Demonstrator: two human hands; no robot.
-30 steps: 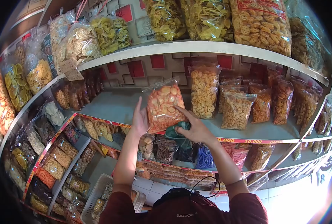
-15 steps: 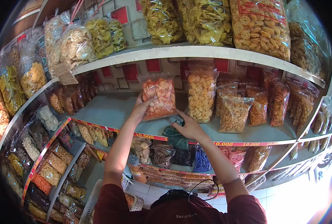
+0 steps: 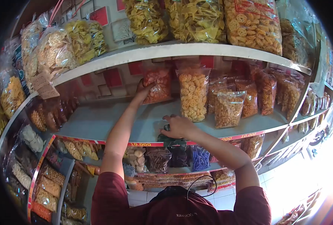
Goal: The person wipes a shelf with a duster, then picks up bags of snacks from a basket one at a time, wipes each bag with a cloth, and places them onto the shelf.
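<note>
My left hand (image 3: 145, 92) grips the left side of a clear bag of reddish-orange chips (image 3: 160, 82), upright near the back of the middle shelf (image 3: 99, 116). My right hand (image 3: 182, 127) is at the front of the same shelf, thumb and forefinger pointing left. Under its fingers a dark green cloth (image 3: 171, 140) hangs over the price-strip edge; the fingers around it are partly hidden. Just right of the chips stands a tall bag of yellow wheel-shaped crackers (image 3: 194, 93).
Smaller snack bags (image 3: 229, 108) crowd the shelf's right side. Above runs a white shelf edge (image 3: 166, 51) carrying big bags of yellow-green chips (image 3: 196, 20). Dark brown bags (image 3: 56, 112) fill the left corner. Blue stick snacks (image 3: 201, 158) sit on the shelf below.
My left hand has moved the chip bag deeper into the shelf, toward the back wall. My right hand has come away from the bag and stays near the front edge with the cloth.
</note>
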